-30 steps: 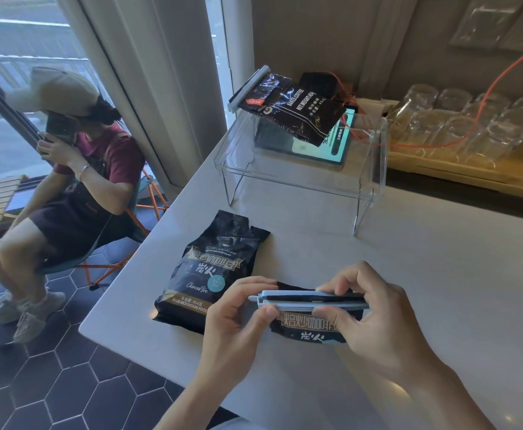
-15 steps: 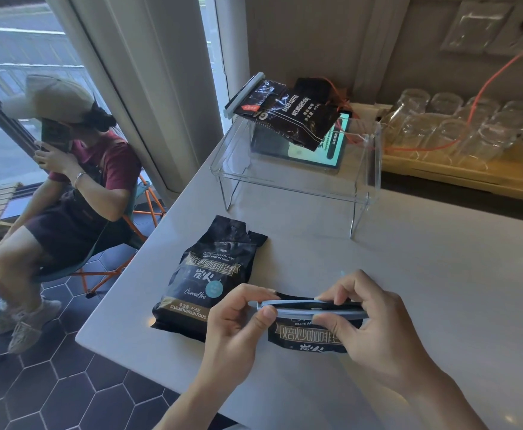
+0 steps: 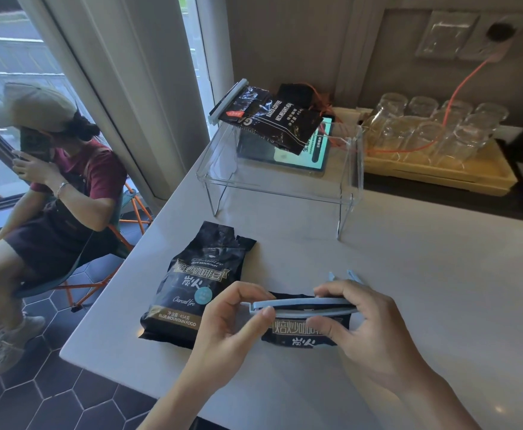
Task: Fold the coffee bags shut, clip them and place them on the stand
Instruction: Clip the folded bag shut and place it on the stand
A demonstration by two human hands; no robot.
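Note:
A folded black coffee bag (image 3: 300,332) lies near the table's front edge with a long pale blue clip (image 3: 303,306) across its folded top. My left hand (image 3: 229,324) pinches the clip's left end. My right hand (image 3: 368,330) grips the clip's right part together with the bag. Another black coffee bag (image 3: 198,280) lies flat just to the left, its top unclipped. A third bag (image 3: 272,119), with a clip (image 3: 227,99) on its top, rests on the clear acrylic stand (image 3: 285,184) at the back. A spare blue clip (image 3: 345,276) peeks out behind my right hand.
A tablet (image 3: 300,150) sits under the stand. A yellow tray (image 3: 440,169) of upturned glasses stands at the back right, with an orange cable (image 3: 458,91) running to a wall socket. A person sits on a chair (image 3: 68,193) left of the white table (image 3: 424,290).
The camera has tipped slightly, shifting the scene. My hands stay on the clip and bag, with the fingers pressing along the clip; the spare clip behind my right hand has come into sight.

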